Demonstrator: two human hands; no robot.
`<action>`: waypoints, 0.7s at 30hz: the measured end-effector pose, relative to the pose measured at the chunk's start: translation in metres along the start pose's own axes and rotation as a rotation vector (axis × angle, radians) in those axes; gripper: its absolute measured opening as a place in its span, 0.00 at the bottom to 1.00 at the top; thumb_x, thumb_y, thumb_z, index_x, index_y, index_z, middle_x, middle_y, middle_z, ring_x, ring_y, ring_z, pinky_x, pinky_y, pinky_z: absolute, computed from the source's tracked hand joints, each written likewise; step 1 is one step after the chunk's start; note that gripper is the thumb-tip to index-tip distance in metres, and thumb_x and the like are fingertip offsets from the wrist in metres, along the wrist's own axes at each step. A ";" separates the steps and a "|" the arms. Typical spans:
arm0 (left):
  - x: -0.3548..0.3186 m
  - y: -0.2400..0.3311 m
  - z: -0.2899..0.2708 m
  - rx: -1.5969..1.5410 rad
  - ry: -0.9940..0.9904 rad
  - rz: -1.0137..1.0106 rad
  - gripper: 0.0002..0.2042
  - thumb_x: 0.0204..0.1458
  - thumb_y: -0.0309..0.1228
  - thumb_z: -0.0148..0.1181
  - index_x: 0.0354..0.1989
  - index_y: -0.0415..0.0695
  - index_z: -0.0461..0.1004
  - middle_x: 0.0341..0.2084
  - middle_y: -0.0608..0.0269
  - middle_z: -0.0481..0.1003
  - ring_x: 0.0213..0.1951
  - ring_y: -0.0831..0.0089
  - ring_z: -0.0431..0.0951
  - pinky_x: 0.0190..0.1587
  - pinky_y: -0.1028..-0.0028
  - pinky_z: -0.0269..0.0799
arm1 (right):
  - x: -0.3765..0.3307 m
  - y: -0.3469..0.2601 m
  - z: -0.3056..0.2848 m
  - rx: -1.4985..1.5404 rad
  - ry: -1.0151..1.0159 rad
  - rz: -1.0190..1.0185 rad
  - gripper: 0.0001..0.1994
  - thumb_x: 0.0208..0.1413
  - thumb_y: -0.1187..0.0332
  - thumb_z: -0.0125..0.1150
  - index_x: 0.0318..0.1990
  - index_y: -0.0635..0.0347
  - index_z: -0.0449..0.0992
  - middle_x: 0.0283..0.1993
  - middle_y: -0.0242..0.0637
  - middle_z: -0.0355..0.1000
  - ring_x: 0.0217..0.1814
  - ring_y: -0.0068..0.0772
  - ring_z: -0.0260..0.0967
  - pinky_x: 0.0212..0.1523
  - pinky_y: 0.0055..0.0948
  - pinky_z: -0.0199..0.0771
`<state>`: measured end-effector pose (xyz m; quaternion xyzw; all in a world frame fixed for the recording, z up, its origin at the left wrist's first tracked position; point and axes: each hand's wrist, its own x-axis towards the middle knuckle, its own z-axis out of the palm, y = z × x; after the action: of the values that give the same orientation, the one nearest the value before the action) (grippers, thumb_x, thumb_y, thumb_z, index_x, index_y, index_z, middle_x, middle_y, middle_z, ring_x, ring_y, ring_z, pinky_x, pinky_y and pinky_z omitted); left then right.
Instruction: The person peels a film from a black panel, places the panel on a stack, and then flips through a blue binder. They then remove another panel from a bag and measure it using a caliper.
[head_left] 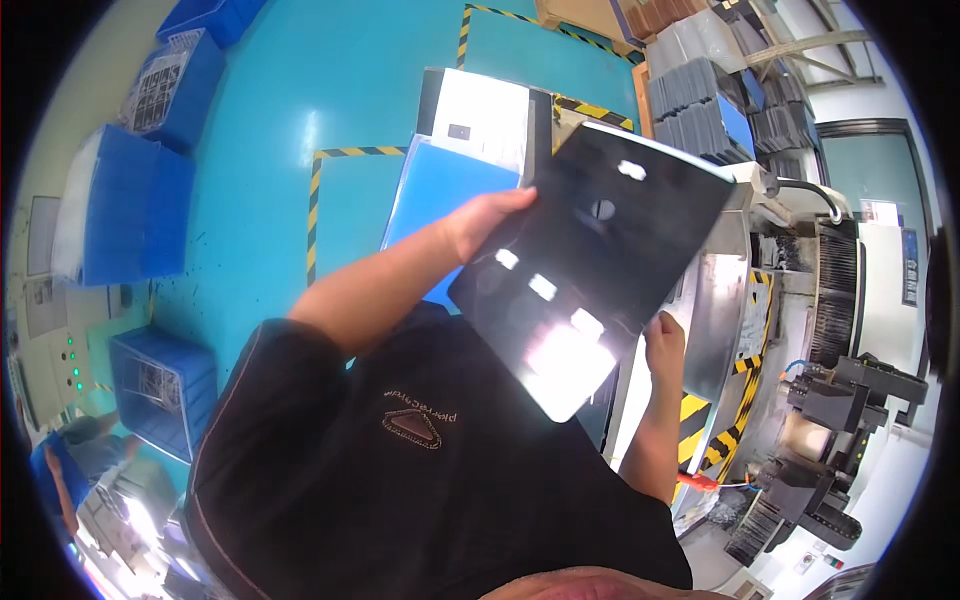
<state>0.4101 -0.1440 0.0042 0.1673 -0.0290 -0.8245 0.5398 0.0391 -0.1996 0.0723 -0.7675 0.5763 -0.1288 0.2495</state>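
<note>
The left hand grips the left edge of a glossy black panel, fingers closed on it. The right hand clasps the panel's lower right edge. The panel is held tilted in the air above the teal floor, beside a machine.

The left forearm reaches up and forward, bare from the elbow, with a black short sleeve above it. The left hand clasps the upper left edge of the dark glossy panel, thumb lying over its face. The right forearm rises below the panel's lower right edge, and the right hand grips that edge, fingers mostly hidden behind it.
</note>
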 end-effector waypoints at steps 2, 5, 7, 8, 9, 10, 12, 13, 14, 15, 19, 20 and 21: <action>0.012 -0.006 0.007 0.041 -0.186 -0.049 0.19 0.65 0.40 0.49 0.57 0.41 0.70 0.50 0.55 0.77 0.47 0.62 0.81 0.54 0.61 0.75 | -0.003 0.000 0.006 -0.041 -0.021 -0.057 0.16 0.52 0.60 0.66 0.40 0.65 0.80 0.32 0.48 0.79 0.36 0.34 0.77 0.34 0.32 0.73; 0.026 -0.012 0.015 0.018 -0.158 -0.159 0.19 0.65 0.38 0.49 0.59 0.41 0.69 0.51 0.54 0.76 0.50 0.63 0.80 0.55 0.60 0.75 | 0.005 -0.003 0.015 -0.119 0.152 -0.366 0.18 0.47 0.64 0.68 0.44 0.65 0.79 0.37 0.51 0.79 0.39 0.46 0.79 0.37 0.37 0.76; 0.032 -0.012 0.018 0.030 -0.211 -0.219 0.19 0.65 0.38 0.50 0.59 0.41 0.68 0.52 0.54 0.76 0.51 0.63 0.79 0.55 0.60 0.75 | 0.016 -0.006 0.020 -0.209 0.177 -0.497 0.18 0.47 0.65 0.68 0.44 0.66 0.78 0.38 0.51 0.78 0.39 0.47 0.79 0.37 0.37 0.76; 0.034 -0.012 0.020 0.019 -0.222 -0.301 0.19 0.65 0.38 0.50 0.60 0.40 0.68 0.53 0.54 0.75 0.52 0.62 0.79 0.56 0.59 0.75 | 0.023 -0.007 0.023 -0.256 0.172 -0.528 0.18 0.47 0.65 0.67 0.44 0.66 0.78 0.38 0.51 0.78 0.39 0.47 0.79 0.38 0.37 0.76; 0.036 -0.010 0.022 0.040 -0.234 -0.288 0.19 0.65 0.38 0.50 0.60 0.40 0.68 0.53 0.54 0.75 0.52 0.62 0.79 0.56 0.59 0.75 | 0.030 -0.009 0.025 -0.309 0.166 -0.561 0.18 0.46 0.66 0.67 0.45 0.66 0.78 0.38 0.51 0.78 0.39 0.48 0.79 0.38 0.37 0.76; 0.037 -0.007 0.023 0.103 -0.202 -0.286 0.20 0.64 0.38 0.51 0.60 0.41 0.67 0.53 0.54 0.75 0.52 0.62 0.79 0.56 0.59 0.74 | 0.036 -0.011 0.026 -0.362 0.156 -0.592 0.18 0.46 0.66 0.67 0.45 0.66 0.78 0.38 0.51 0.78 0.39 0.48 0.79 0.39 0.37 0.76; 0.039 -0.003 0.026 0.248 -0.115 -0.267 0.20 0.63 0.38 0.52 0.60 0.42 0.67 0.53 0.54 0.75 0.52 0.62 0.79 0.57 0.59 0.74 | 0.043 -0.014 0.027 -0.443 0.134 -0.644 0.19 0.46 0.67 0.67 0.46 0.66 0.77 0.39 0.51 0.78 0.39 0.49 0.78 0.39 0.38 0.76; 0.038 0.000 0.027 0.280 -0.161 -0.228 0.19 0.63 0.37 0.53 0.60 0.42 0.68 0.53 0.54 0.75 0.52 0.62 0.79 0.57 0.59 0.75 | 0.045 -0.016 0.025 -0.485 0.119 -0.664 0.19 0.46 0.67 0.67 0.46 0.66 0.77 0.39 0.51 0.78 0.39 0.49 0.78 0.40 0.38 0.77; 0.037 0.002 0.028 0.299 -0.153 -0.219 0.19 0.63 0.37 0.53 0.60 0.42 0.68 0.53 0.54 0.75 0.52 0.63 0.79 0.56 0.59 0.75 | 0.045 -0.017 0.024 -0.508 0.105 -0.672 0.19 0.46 0.68 0.66 0.46 0.67 0.77 0.39 0.51 0.78 0.39 0.50 0.78 0.40 0.38 0.77; 0.036 0.005 0.028 0.319 -0.092 -0.214 0.19 0.63 0.36 0.53 0.59 0.42 0.68 0.52 0.54 0.75 0.51 0.62 0.79 0.56 0.59 0.75 | 0.042 -0.019 0.021 -0.540 0.084 -0.683 0.19 0.46 0.68 0.66 0.47 0.67 0.77 0.40 0.51 0.78 0.39 0.50 0.78 0.40 0.38 0.77; 0.025 0.027 0.024 0.397 0.090 -0.099 0.19 0.63 0.35 0.52 0.60 0.39 0.68 0.53 0.52 0.75 0.51 0.60 0.79 0.58 0.61 0.73 | 0.019 -0.028 0.006 -0.595 0.032 -0.597 0.20 0.45 0.70 0.66 0.48 0.67 0.76 0.41 0.51 0.77 0.39 0.52 0.77 0.42 0.39 0.77; 0.018 0.036 0.022 0.350 -0.027 -0.093 0.20 0.63 0.35 0.52 0.61 0.39 0.67 0.52 0.52 0.76 0.51 0.60 0.79 0.57 0.62 0.73 | 0.012 -0.031 0.002 -0.514 0.099 -0.558 0.21 0.43 0.69 0.67 0.48 0.66 0.76 0.39 0.49 0.77 0.38 0.51 0.77 0.40 0.39 0.77; 0.011 0.045 0.021 0.438 0.030 -0.022 0.20 0.63 0.35 0.53 0.61 0.38 0.67 0.52 0.52 0.76 0.51 0.60 0.79 0.56 0.62 0.74 | 0.005 -0.033 -0.002 -0.483 0.133 -0.525 0.22 0.42 0.68 0.68 0.47 0.65 0.76 0.37 0.48 0.77 0.37 0.49 0.77 0.38 0.39 0.77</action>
<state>0.4393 -0.1757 0.0311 0.2932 -0.1974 -0.8016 0.4822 0.0672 -0.1981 0.0909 -0.9162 0.3881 -0.0983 -0.0184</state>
